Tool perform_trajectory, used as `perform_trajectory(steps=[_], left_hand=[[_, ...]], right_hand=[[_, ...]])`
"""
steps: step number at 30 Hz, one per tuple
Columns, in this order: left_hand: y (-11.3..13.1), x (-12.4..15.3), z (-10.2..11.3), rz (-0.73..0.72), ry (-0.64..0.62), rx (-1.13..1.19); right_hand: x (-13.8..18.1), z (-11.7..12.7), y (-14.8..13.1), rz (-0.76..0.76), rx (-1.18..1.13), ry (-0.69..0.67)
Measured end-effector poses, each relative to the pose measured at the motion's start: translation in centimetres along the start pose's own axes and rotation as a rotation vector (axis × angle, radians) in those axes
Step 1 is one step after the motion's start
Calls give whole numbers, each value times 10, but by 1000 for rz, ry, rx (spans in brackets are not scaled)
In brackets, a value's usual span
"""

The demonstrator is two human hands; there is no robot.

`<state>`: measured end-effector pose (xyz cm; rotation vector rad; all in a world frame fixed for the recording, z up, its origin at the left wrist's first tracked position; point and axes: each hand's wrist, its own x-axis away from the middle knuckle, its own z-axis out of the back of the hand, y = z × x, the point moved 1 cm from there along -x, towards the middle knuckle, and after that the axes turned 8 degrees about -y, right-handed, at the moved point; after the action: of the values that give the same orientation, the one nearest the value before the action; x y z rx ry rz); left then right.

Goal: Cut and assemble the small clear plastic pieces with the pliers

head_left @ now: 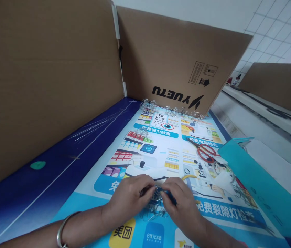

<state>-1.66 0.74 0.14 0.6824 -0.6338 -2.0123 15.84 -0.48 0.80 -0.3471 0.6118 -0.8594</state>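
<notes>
In the head view, my left hand (135, 191) and my right hand (180, 198) meet over the printed sheet (145, 162). Both hands are closed, thumbs and fingers pinching a small tangle of thin silvery wire (157, 196) between them. Loose loops of the same wire hang or lie just below the fingertips. Exactly what each fingertip grips is partly hidden. A yellow curved handle (189, 176) shows just behind my right hand, and the rest of that tool is hard to make out. A metal bangle circles my left wrist.
Red-handled scissors (206, 152) lie to the right. Beside them are more wire coils (240, 191) and a teal box (259, 186). Wire pieces (176, 112) line the foot of the back cardboard panel (171, 58). Another panel (47, 79) stands left, near a green blob (37, 165).
</notes>
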Motion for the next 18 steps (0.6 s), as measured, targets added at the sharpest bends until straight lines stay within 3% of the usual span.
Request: perform_trajectory(steps=[9, 18], left_hand=[[5, 5, 0, -136, 26, -304], [7, 0, 2, 59, -81, 64]], right_hand=[[1, -1, -7, 34, 103, -32], [1, -1, -4, 15, 57, -38]])
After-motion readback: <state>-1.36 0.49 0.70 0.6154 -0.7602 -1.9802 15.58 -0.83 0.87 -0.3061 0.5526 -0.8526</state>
